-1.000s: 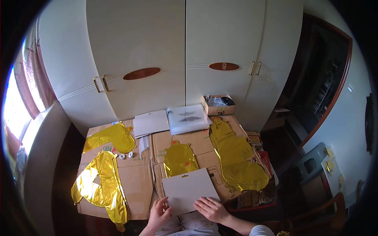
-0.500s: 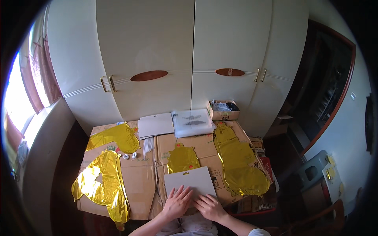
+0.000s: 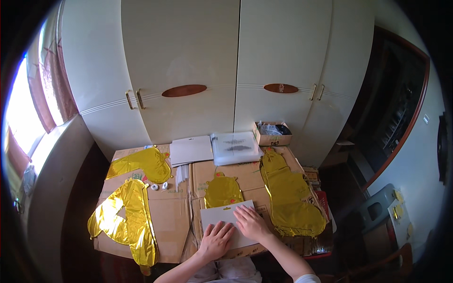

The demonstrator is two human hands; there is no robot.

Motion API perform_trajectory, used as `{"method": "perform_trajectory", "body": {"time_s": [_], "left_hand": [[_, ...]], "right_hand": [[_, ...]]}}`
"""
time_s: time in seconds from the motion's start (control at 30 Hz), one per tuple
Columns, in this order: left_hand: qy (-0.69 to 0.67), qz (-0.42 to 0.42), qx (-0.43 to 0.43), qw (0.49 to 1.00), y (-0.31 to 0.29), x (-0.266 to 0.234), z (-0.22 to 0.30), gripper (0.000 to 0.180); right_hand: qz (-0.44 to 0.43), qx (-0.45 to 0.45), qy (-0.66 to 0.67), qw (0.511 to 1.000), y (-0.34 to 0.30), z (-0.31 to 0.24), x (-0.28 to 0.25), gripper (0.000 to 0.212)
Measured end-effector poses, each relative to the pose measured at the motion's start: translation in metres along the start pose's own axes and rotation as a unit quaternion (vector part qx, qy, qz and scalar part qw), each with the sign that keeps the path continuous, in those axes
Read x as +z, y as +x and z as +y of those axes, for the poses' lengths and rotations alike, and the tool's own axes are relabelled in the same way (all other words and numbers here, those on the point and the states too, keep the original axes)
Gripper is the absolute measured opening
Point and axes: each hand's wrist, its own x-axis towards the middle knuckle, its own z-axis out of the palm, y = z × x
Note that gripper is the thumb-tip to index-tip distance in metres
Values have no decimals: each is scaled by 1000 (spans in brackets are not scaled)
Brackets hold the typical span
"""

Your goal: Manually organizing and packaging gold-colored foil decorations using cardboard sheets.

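Note:
Both of my hands press flat on a white card (image 3: 213,215) with a hanger slot at its top edge. My left hand (image 3: 217,241) lies open near the card's lower left, fingers pointing up. Higher up, at the card's upper right, my right hand (image 3: 251,223) rests open with fingers stretched out. Just beyond the card lies a flat gold foil balloon (image 3: 223,191), its lower part covered by the card. A long gold foil balloon (image 3: 290,200) lies to the right. On the left are a large gold foil balloon (image 3: 132,207) and a curved one (image 3: 151,162).
Flattened cardboard (image 3: 165,226) covers the table. At the back stand stacked white cards (image 3: 191,151), a pile of clear plastic bags (image 3: 235,147) and a small box (image 3: 273,137). White straws (image 3: 181,175) and two small white rolls (image 3: 155,187) lie left of centre. A cabinet (image 3: 188,47) stands behind.
My right hand has slid up and right across the card toward its upper right corner. My left hand stays near the card's lower left. The view has shifted slightly.

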Motion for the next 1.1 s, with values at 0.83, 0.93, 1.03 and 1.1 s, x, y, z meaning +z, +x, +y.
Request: {"method": "perform_trajectory", "body": {"time_s": [0.83,0.93,1.03,1.1], "left_hand": [[43,-80,-15,996,21,3,-9,76],[52,-72,-10,996,21,5,-9,75],[55,-70,-14,996,19,4,-10,75],[59,-75,-13,995,19,1,-9,74]], "right_hand": [[47,274,342,898,64,104,70,39],[-57,403,406,818,108,123,69,48],[-172,452,421,767,149,110,50,52],[-182,459,356,793,163,110,56,54]]}}
